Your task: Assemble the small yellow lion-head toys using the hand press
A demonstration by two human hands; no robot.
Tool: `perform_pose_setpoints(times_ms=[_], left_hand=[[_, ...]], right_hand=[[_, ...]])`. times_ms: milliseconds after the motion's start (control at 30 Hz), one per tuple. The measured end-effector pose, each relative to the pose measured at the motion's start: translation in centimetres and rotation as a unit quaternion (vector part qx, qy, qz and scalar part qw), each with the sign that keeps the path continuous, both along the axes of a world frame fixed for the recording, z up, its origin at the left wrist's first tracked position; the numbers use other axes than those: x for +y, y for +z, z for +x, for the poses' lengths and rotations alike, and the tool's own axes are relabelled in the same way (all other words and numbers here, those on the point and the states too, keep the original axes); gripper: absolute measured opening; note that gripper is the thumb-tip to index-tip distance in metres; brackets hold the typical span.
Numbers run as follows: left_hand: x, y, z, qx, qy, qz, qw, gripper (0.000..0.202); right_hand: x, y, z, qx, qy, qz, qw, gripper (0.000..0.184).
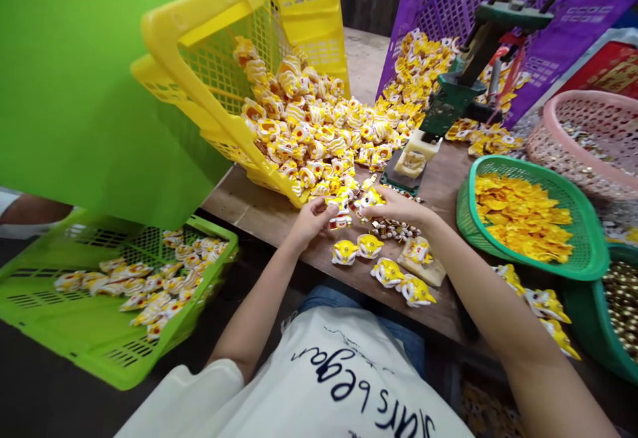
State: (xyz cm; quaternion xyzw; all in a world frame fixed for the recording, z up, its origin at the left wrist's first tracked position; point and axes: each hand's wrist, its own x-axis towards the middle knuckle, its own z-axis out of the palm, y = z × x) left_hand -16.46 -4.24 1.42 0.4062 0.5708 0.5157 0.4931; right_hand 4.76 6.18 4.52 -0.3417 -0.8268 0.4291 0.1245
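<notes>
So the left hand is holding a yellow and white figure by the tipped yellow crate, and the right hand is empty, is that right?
Not quite: the right hand isn't empty. The head view shows it holding a second figure. The left hand does hold a yellow and white figure by the tipped yellow crate.

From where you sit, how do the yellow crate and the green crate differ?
The yellow crate lies tipped on the table, while the green crate sits lower, beside it. The yellow crate's yellow-and-white pieces spill out; the green crate holds fewer, inside. Both have slotted walls.
</notes>
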Motion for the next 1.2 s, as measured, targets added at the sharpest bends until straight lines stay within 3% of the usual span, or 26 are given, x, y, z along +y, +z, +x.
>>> perform_pose_setpoints(times_ms=[167, 333, 433, 500, 567, 733, 900, 1067, 1200], left_hand=[[-0.6, -1.2, -1.6, 0.117, -0.031, 0.050, 0.991, 0.053], [-1.1, -2.0, -2.1, 0.184, -0.094, 0.072, 0.976, 0.050], [-1.3, -1.8, -2.3, 0.191, -0.122, 0.088, 0.970, 0.047], [-1.4, -1.6, -2.4, 0.195, -0.147, 0.088, 0.966, 0.045], [-1.6, -1.5, -2.5, 0.204, -0.167, 0.081, 0.961, 0.046], [-2.2, -0.5, -2.6, 0.256, -0.188, 0.066, 0.946, 0.059], [-2.8, 1.6, -3.1, 0.303, -0.243, 0.047, 0.920, 0.070], [-1.4, 1.5, -3.2, 0.376, -0.128, 0.099, 0.912, 0.036], [1.7, 0.8, -1.6, 0.450, -0.095, 0.083, 0.884, 0.030]], right_hand=[[-0.8, 0.6, -1.0, -0.045, 0.134, 0.077, 0.987, 0.037], [-1.9, -0.6, -2.3, -0.131, 0.139, 0.128, 0.973, 0.050], [-1.5, -1.5, -2.0, -0.120, 0.141, 0.140, 0.973, 0.058], [-0.9, -1.6, -1.3, -0.086, 0.146, 0.139, 0.976, 0.053], [-0.1, -1.2, -0.5, -0.060, 0.117, 0.150, 0.980, 0.040], [1.6, -0.9, 0.7, -0.125, -0.077, 0.225, 0.963, 0.025], [2.0, -2.6, 0.2, -0.244, -0.114, 0.258, 0.928, 0.029], [2.8, -3.8, 0.4, -0.190, -0.146, 0.267, 0.933, 0.034], [3.5, -2.7, 1.1, -0.068, -0.202, 0.185, 0.959, 0.043]])
